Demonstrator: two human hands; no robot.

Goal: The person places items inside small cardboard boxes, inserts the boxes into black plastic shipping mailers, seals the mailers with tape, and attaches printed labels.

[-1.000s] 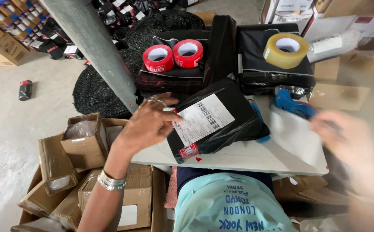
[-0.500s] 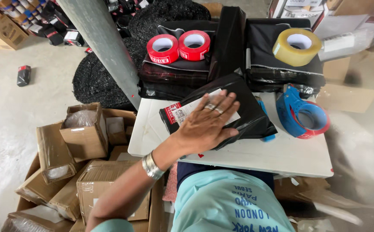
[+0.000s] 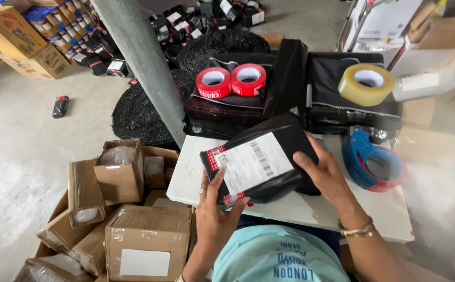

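Note:
A black plastic mailer bag (image 3: 285,141) with a white shipping label (image 3: 251,163) lies tilted on a small white table (image 3: 394,209). My left hand (image 3: 214,209) grips its near left corner, thumb on the label's edge. On the bag's right side rests my right hand (image 3: 324,175), fingers curled over the black plastic. Both hands hold the bag just above the table's front edge.
A blue tape dispenser (image 3: 374,162) sits right of the bag. Two red tape rolls (image 3: 231,81) and a tan tape roll (image 3: 366,83) lie on stacked black bags behind. Several cardboard boxes (image 3: 133,224) crowd the floor at left. A grey pillar (image 3: 144,62) rises at the table's far left.
My left hand slid from flat on top of the bag to its near left corner. My right hand came in and took the bag's right side.

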